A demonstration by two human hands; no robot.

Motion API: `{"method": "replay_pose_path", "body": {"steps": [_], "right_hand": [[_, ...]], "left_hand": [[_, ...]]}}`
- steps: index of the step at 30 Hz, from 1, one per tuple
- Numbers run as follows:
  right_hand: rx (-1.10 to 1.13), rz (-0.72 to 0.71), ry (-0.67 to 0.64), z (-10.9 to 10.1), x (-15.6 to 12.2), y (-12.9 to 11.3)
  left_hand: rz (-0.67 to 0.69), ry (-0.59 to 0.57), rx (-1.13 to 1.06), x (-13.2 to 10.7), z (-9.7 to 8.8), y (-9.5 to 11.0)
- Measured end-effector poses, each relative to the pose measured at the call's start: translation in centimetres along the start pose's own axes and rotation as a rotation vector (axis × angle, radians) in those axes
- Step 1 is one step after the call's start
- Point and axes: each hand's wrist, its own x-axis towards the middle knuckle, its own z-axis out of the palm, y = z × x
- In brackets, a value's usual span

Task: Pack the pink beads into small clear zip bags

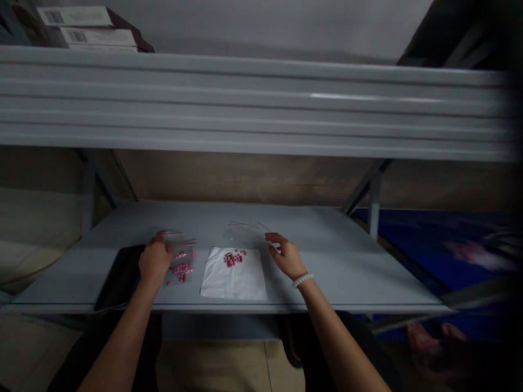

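My left hand (156,260) lies at the top edge of a clear plastic bag (180,267) holding pink beads, and its fingers cover part of the bag's left side. My right hand (286,256) hangs open just right of a second clear plastic bag (243,235), with its fingertips close to the bag's edge. That bag looks flat, with a thin red line along its top. Between the hands lies a white sheet (233,281) with a small heap of pink beads and brown pieces (233,258). A white beaded bracelet (303,280) circles my right wrist.
A black tablet (120,277) lies on the grey metal shelf (327,261), left of my left hand. A shelf beam (245,103) runs overhead, with barcoded boxes (85,27) on top. Blue sheeting (425,245) shows at the right, beyond the shelf edge.
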Motion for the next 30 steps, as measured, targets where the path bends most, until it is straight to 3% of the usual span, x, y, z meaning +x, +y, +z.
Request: {"method": "replay_pose_path", "body": {"steps": [3, 8, 13, 19, 22, 27, 30], "right_hand": [[-0.257, -0.066, -0.064, 0.5, 0.0, 0.5], [-0.456, -0.076, -0.217, 2.2, -0.2, 0.5], [-0.498, -0.041, -0.247, 2.6, -0.3, 1.0], [-0.509, -0.034, -0.234, 2.5, -0.5, 0.6], [-0.519, -0.037, -0.216, 2.6, -0.6, 0.5], [-0.542, -0.023, -0.299, 2.9, -0.7, 0.9], [-0.525, -0.005, -0.248, 2.7, -0.7, 0.8]], "left_hand": [[0.009, -0.043, 0.044, -0.2, 0.1, 0.0], [0.073, -0.037, 0.102, -0.4, 0.6, 0.0], [0.188, 0.146, 0.02, -0.7, 0.9, 0.2], [0.453, 0.292, -0.278, -3.2, 0.9, 3.2], [0.594, 0.259, -0.391, -5.6, 1.0, 4.9], [0.777, 0.124, -0.462, -9.4, 1.2, 7.1], [0.842, 0.061, -0.489, -10.8, 1.2, 7.8]]}}
